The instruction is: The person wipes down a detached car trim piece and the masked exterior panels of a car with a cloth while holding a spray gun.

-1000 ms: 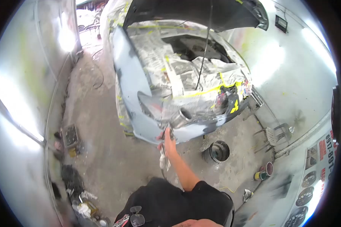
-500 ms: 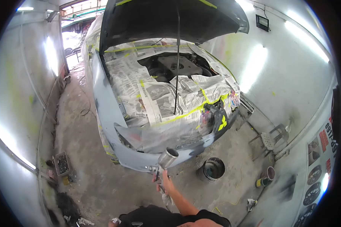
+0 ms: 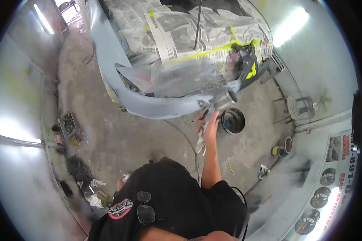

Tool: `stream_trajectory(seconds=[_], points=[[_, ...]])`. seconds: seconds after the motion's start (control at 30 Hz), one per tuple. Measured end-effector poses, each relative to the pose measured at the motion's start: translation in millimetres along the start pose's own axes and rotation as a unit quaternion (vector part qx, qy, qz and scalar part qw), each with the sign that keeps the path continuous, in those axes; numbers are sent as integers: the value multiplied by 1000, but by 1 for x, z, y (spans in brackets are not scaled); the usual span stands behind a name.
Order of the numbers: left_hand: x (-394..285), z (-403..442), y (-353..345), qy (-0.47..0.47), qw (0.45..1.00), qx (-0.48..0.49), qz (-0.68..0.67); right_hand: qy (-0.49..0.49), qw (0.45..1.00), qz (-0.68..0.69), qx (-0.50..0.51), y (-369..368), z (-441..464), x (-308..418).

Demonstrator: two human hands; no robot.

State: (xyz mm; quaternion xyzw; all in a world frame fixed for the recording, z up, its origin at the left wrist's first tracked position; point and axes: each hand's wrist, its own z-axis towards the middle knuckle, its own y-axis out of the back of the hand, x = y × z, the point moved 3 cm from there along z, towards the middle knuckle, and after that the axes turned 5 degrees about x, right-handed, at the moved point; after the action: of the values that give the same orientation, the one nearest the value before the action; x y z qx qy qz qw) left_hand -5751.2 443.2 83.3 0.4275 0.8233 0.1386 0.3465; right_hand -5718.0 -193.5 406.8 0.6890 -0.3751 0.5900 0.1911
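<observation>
My right hand [image 3: 210,127] is wrapped round the handle of a spray gun with a metal cup [image 3: 225,99]. The gun is held out at the front of a car, by its grey bumper [image 3: 157,107]. Something whitish and crumpled [image 3: 200,144] hangs below the handle, and a dark hose [image 3: 191,146] runs down from there. Low on the left, my left hand [image 3: 121,183] shows beside my black shirt, with a small white crumpled cloth [image 3: 126,177] at its fingers. My torso hides part of that hand.
Newspaper [image 3: 193,30] and yellow tape mask the car's front; a prop rod [image 3: 198,28] rises from it. A black bucket [image 3: 233,121] stands on the floor near my right hand. Right: a chair [image 3: 294,108] and cans [image 3: 278,151]. Left: a crate [image 3: 68,123] by the wall.
My view has tilted down, showing more of my shirt and floor. The spray gun in my right hand has moved right along the bumper. My left hand shows more fully.
</observation>
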Motion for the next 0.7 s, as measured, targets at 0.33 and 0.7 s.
stream_trajectory(seconds=[0.33, 0.7], points=[[25, 5, 13, -4, 1000, 14, 10, 22, 995, -68, -69, 18, -1, 24], [5, 42, 0, -72, 988, 9, -136, -12, 983, -144, -115, 41, 34, 21]])
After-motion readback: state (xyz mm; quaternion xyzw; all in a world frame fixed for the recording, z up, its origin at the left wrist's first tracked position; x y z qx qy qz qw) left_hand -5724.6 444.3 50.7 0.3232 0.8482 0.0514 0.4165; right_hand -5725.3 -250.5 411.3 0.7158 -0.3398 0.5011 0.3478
